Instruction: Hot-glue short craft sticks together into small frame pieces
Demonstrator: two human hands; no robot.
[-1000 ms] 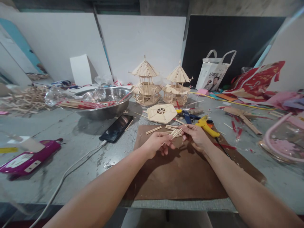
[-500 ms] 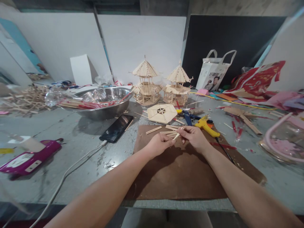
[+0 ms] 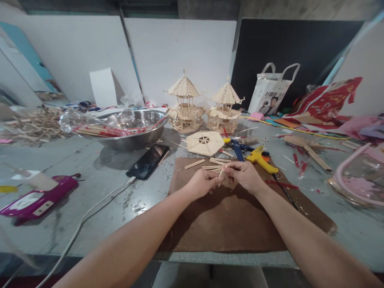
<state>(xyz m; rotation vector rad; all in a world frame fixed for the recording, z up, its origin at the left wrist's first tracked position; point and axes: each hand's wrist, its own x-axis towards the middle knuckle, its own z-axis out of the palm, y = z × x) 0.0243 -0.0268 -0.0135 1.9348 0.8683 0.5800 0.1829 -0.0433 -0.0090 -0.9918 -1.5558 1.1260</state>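
Note:
Over the brown board (image 3: 222, 224), my left hand (image 3: 202, 184) and my right hand (image 3: 242, 175) meet, both closed on short wooden sticks (image 3: 222, 171). The sticks stand tilted between my fingertips; how many there are I cannot tell. Just behind my hands lie several loose wooden sticks (image 3: 211, 167), with a pair of sticks (image 3: 195, 164) off to the left. Beyond them is a flat hexagonal stick panel (image 3: 205, 143) with a spoked opening at its centre. A yellow glue gun (image 3: 259, 158) rests to the right of my right hand.
Two stick pagodas (image 3: 184, 106) stand at the back. On the left are a steel bowl (image 3: 120, 141) holding wrapped sticks, a phone (image 3: 147, 161) on a white cable, and a purple power strip (image 3: 42, 200). A paper bag (image 3: 268, 94) and red scraps (image 3: 302, 168) are on the right.
The sticks in my hands have turned more upright, and my fingers have shifted slightly on them. Objects on the table stay where they were.

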